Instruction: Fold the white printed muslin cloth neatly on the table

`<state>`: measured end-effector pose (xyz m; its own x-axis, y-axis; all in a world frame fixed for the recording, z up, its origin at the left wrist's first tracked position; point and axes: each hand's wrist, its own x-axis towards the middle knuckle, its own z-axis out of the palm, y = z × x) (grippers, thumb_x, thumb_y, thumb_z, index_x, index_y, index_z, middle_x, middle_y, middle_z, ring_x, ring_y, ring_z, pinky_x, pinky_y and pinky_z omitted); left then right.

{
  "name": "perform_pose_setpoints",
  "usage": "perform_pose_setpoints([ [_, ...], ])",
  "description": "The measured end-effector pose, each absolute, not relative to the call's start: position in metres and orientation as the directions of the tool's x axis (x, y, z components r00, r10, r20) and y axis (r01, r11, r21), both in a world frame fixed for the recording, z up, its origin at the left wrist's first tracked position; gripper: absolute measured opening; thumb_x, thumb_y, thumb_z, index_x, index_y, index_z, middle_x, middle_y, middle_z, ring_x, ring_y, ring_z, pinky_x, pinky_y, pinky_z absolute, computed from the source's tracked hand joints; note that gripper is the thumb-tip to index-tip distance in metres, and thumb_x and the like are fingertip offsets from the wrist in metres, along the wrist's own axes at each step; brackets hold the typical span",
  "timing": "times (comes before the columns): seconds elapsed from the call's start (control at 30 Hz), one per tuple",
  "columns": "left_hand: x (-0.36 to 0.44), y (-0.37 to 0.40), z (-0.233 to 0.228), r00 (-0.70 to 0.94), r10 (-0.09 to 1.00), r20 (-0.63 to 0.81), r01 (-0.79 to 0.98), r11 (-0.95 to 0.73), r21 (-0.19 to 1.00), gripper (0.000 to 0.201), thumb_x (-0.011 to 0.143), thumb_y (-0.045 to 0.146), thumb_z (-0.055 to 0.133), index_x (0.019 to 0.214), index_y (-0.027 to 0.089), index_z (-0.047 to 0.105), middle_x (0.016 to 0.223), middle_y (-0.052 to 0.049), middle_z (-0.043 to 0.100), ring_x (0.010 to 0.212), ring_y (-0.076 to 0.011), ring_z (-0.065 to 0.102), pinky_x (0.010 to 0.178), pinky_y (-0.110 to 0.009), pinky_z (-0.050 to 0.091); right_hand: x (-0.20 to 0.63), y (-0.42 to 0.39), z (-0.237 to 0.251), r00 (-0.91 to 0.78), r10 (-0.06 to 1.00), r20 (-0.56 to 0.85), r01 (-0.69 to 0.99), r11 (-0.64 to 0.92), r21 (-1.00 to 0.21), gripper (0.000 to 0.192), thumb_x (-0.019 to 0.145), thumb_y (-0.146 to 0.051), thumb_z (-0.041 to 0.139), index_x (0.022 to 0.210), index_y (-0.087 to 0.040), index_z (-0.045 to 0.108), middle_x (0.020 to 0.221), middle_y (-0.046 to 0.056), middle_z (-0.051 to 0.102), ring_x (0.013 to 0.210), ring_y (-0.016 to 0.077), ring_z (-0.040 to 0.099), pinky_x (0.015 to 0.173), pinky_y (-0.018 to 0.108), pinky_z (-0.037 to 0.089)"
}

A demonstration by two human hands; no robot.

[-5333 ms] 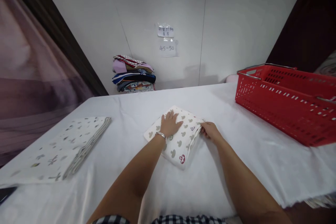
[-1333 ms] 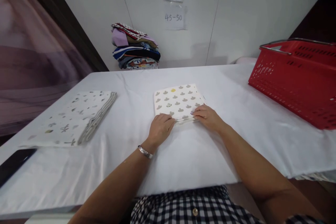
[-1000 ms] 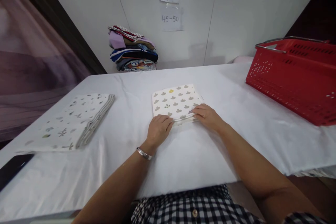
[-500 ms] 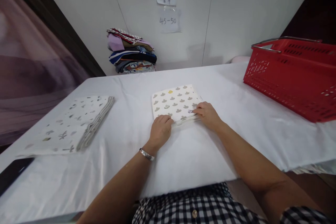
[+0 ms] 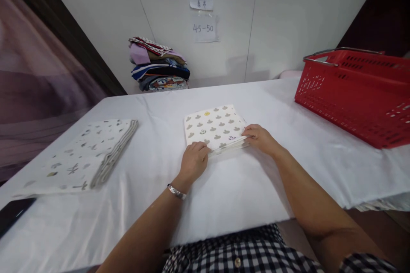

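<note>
A small folded cloth [image 5: 214, 128], cream with grey mushroom prints, lies in the middle of the white-covered table [image 5: 243, 179]. My left hand [image 5: 194, 161] pinches its near left corner. My right hand [image 5: 262, 137] grips its near right corner, fingers curled around the stacked layers at the edge. Both hands rest on the table at the cloth's near side.
A larger folded patterned cloth [image 5: 86, 153] lies at the left. A red plastic basket [image 5: 355, 94] stands at the right. A pile of folded clothes [image 5: 158, 65] sits against the back wall under two paper notes [image 5: 201, 13]. A dark phone [image 5: 13, 213] lies at the near left edge.
Five seconds ago the cloth lay askew with my left palm flat on it; it is now squared up. Over the last second my right hand slid slightly right along the near edge.
</note>
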<state>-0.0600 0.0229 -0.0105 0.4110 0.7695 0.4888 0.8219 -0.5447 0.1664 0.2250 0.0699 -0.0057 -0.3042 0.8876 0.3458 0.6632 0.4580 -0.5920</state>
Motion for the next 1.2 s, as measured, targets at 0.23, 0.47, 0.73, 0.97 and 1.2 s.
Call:
perform_pose_setpoints([
  [0.23, -0.062, 0.023, -0.009, 0.435, 0.754, 0.492, 0.798, -0.576, 0.178, 0.027, 0.075, 0.002, 0.047, 0.085, 0.020, 0.065, 0.088, -0.004, 0.063, 0.083, -0.0194, 0.054, 0.070, -0.034, 0.043, 0.227, 0.075, -0.007, -0.294, 0.816, 0.497, 0.773, 0.509, -0.378, 0.034, 0.076, -0.003, 0.048, 0.082, -0.025, 0.072, 0.087, 0.003, 0.063, 0.088, 0.0203, 0.054, 0.072, 0.034, 0.048],
  [0.47, -0.063, 0.023, -0.010, 0.436, 0.750, 0.497, 0.784, -0.588, 0.199, 0.026, 0.075, 0.003, 0.047, 0.087, 0.020, 0.063, 0.089, -0.004, 0.063, 0.085, -0.0197, 0.055, 0.072, -0.034, 0.044, 0.230, 0.074, -0.012, -0.305, 0.892, 0.333, 0.793, 0.431, -0.430, 0.041, 0.073, 0.003, 0.048, 0.086, -0.026, 0.073, 0.090, 0.003, 0.064, 0.090, 0.0196, 0.058, 0.077, 0.035, 0.050],
  [0.73, -0.061, 0.019, -0.009, 0.415, 0.763, 0.496, 0.786, -0.575, 0.227, 0.027, 0.073, 0.003, 0.047, 0.086, 0.020, 0.062, 0.089, -0.004, 0.062, 0.086, -0.0197, 0.054, 0.074, -0.035, 0.043, 0.230, 0.069, -0.001, -0.337, 0.853, 0.398, 0.781, 0.490, -0.388, 0.039, 0.073, -0.001, 0.049, 0.089, -0.028, 0.072, 0.091, 0.004, 0.066, 0.092, 0.0234, 0.057, 0.084, 0.045, 0.047],
  [0.97, -0.061, 0.019, -0.009, 0.412, 0.760, 0.503, 0.785, -0.576, 0.227, 0.029, 0.072, 0.001, 0.047, 0.087, 0.020, 0.062, 0.086, -0.004, 0.061, 0.084, -0.0188, 0.053, 0.072, -0.034, 0.043, 0.182, 0.049, -0.001, -0.572, 0.715, 0.403, 0.642, 0.695, -0.322, 0.046, 0.086, -0.030, 0.049, 0.132, -0.027, 0.047, 0.139, 0.006, 0.045, 0.130, 0.0263, 0.035, 0.105, 0.051, 0.029],
  [1.2, -0.061, 0.019, -0.010, 0.416, 0.766, 0.490, 0.781, -0.578, 0.239, 0.030, 0.072, 0.002, 0.046, 0.089, 0.020, 0.063, 0.087, -0.005, 0.061, 0.084, -0.0193, 0.053, 0.073, -0.034, 0.043, 0.181, 0.049, -0.009, -0.621, 0.774, 0.123, 0.693, 0.616, -0.375, 0.062, 0.086, -0.037, 0.051, 0.143, -0.030, 0.027, 0.150, 0.003, 0.023, 0.139, 0.0224, 0.018, 0.112, 0.047, 0.016],
])
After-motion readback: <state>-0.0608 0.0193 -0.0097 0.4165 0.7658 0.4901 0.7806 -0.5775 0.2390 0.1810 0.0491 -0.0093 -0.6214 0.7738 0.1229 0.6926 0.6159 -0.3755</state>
